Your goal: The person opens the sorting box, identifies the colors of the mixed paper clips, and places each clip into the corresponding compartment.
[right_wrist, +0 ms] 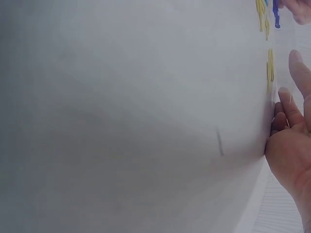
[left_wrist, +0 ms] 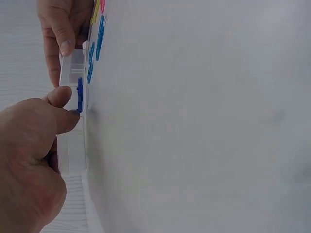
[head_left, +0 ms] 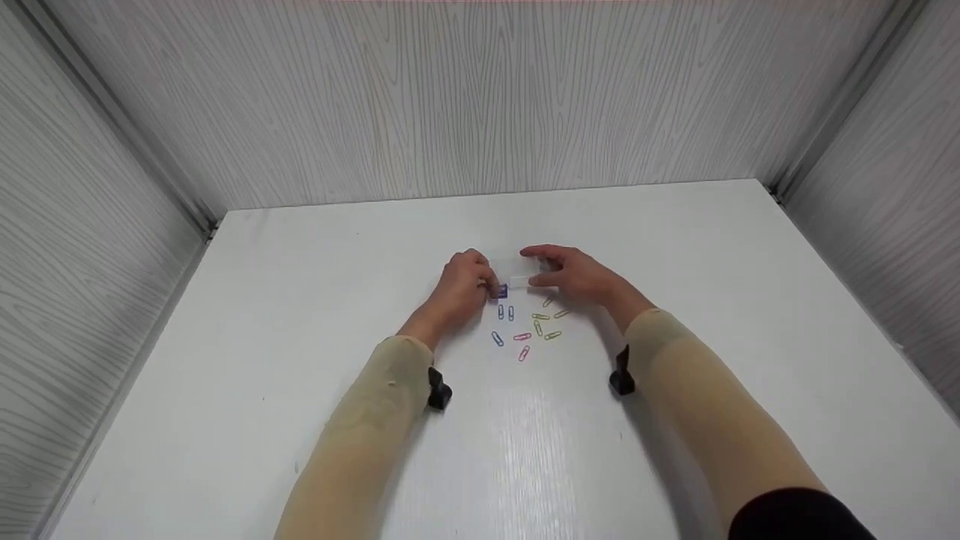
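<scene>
A small clear plastic box [head_left: 514, 267] with a blue latch [head_left: 503, 291] on its near side lies flat between the hands. My left hand [head_left: 466, 285] grips the box's left end, its thumb and a bent finger right at the latch, as the left wrist view shows. Across the other end spans my right hand [head_left: 577, 273], holding the box between the thumb on the near edge and fingers at the far side. In front of the box lie loose paper clips: blue ones [head_left: 497, 339], pink ones [head_left: 523, 337] and several yellow-green ones [head_left: 553, 335].
The white table [head_left: 300, 300] reaches back to an upright wood-grain panel [head_left: 480, 97], with similar panels at left and right. A small black device sits at each wrist, one on the left [head_left: 440, 391] and one on the right [head_left: 622, 378].
</scene>
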Available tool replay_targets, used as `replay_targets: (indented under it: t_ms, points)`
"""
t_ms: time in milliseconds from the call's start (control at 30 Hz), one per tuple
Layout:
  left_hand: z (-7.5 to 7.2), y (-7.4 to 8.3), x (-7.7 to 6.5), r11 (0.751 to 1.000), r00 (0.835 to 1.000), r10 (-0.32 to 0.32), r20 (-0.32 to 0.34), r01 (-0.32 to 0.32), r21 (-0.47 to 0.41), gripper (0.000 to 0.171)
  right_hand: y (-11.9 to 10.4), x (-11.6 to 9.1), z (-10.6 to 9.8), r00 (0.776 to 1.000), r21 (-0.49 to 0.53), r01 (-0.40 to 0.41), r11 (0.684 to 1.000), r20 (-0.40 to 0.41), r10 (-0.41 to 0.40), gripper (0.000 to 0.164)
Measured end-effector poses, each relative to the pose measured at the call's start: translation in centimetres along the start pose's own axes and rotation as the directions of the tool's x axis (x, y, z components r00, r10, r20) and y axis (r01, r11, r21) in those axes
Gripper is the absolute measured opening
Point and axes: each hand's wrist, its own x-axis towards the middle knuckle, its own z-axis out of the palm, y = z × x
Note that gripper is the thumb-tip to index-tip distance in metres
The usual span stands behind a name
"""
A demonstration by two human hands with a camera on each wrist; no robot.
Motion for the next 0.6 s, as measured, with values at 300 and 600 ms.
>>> replay_targets:
  t_ms: [300,600]
  points:
    - [-0.5,-0.3,-0.7,0.996,0.999,-0.052,-0.013,0.051,-0.08,0.024,0.0,0.0,0.3,0.999,-0.012,-0.035,0.999,0.0,0.035,0.055]
    - [-2.2,-1.4,-0.9,0.993,0.993,-0.106,-0.048,0.103,-0.065,0.061,0.2,0.0,0.1,1.0,-0.003,-0.02,1.0,0.006,0.02,0.055]
